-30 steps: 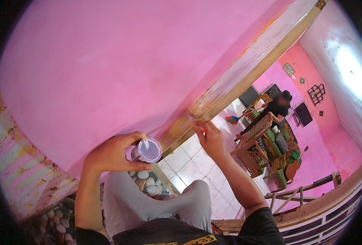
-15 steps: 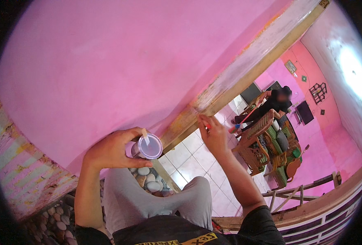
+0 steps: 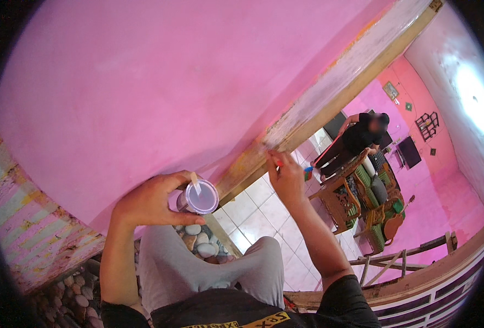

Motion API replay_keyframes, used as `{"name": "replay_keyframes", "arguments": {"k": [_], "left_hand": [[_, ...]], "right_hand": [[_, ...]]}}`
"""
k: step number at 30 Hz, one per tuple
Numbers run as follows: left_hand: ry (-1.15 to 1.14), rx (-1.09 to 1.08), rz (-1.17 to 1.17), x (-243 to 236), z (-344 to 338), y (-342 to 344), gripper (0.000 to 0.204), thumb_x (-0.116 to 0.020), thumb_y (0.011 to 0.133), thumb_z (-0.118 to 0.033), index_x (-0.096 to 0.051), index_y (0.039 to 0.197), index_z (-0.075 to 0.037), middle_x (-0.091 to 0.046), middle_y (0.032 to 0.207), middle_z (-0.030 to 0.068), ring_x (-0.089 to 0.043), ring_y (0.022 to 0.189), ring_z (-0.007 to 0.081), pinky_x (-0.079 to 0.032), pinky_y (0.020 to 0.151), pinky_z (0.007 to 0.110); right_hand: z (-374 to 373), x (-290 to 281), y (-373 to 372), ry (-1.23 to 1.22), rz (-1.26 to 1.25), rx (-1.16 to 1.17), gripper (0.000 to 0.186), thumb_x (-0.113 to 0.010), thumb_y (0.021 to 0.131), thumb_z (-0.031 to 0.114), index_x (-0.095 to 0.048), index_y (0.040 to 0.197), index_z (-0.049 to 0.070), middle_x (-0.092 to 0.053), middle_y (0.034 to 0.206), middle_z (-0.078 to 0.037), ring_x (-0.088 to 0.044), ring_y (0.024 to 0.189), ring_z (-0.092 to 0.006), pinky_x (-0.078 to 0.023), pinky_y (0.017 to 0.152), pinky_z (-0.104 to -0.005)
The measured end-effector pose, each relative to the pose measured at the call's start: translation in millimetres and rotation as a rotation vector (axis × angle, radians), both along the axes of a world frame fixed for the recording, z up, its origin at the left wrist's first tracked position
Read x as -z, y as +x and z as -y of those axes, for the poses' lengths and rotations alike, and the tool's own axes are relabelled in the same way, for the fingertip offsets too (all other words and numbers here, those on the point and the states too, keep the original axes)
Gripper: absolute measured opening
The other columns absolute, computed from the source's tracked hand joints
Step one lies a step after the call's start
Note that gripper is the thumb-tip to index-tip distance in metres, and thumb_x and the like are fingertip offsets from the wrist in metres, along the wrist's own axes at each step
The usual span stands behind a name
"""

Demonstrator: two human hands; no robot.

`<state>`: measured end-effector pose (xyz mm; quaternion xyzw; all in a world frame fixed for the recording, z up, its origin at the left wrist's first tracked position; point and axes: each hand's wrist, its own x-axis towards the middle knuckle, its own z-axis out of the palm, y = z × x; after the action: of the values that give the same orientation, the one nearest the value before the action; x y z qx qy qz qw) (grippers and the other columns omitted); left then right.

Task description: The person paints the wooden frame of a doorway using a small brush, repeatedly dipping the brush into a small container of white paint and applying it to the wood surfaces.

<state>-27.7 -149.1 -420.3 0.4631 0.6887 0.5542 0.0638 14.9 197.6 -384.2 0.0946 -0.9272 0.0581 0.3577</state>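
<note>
The left hand [image 3: 151, 199] grips a small paint cup [image 3: 198, 197] (pale lilac inside); the right hand [image 3: 286, 176] pinches a thin brush [image 3: 275, 162] against the worn door frame [image 3: 329, 93].

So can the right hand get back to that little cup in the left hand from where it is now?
Probably yes. The right hand is up at the worn wooden frame, pinching a small tool, and the cup sits open-topped in the left hand just beside it. Nothing lies between them.
</note>
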Motion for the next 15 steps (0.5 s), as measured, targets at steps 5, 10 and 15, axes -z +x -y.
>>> {"name": "replay_keyframes", "arguments": {"k": [5, 10, 15], "left_hand": [[0.0, 0.022, 0.019, -3.9, -2.3, 1.6, 0.056, -0.093, 0.075, -0.031, -0.066, 0.117, -0.005, -0.071, 0.11, 0.0095, -0.069, 0.104, 0.0218, -0.053, 0.096, 0.035], [-0.023, -0.021, 0.004, -5.6, 3.6, 2.3, 0.055, -0.093, 0.075, -0.031, -0.066, 0.116, -0.006, -0.071, 0.112, 0.0088, -0.068, 0.106, 0.021, -0.053, 0.096, 0.035], [-0.003, -0.012, 0.007, -4.8, 1.4, 1.8, 0.055, -0.093, 0.075, -0.031, -0.066, 0.115, -0.006, -0.071, 0.11, 0.0085, -0.068, 0.104, 0.0223, -0.053, 0.095, 0.036]], "right_hand": [[-43.0, -27.4, -3.5, -0.105, -0.126, -0.058, 0.007, -0.069, 0.098, 0.01, -0.068, 0.099, 0.003, -0.076, 0.105, -0.014, -0.075, 0.086, -0.033, -0.059, 0.071, -0.0382], [-2.4, -115.1, 8.9, -0.143, -0.366, 0.042, 0.011, -0.068, 0.1, 0.014, -0.073, 0.102, 0.004, -0.077, 0.101, -0.013, -0.076, 0.084, -0.0262, -0.058, 0.067, -0.0339], [-11.3, -65.5, 13.2, -0.013, -0.157, -0.063, 0.009, -0.069, 0.099, 0.011, -0.075, 0.095, 0.005, -0.076, 0.095, -0.01, -0.073, 0.078, -0.0224, -0.058, 0.065, -0.0332]]}}
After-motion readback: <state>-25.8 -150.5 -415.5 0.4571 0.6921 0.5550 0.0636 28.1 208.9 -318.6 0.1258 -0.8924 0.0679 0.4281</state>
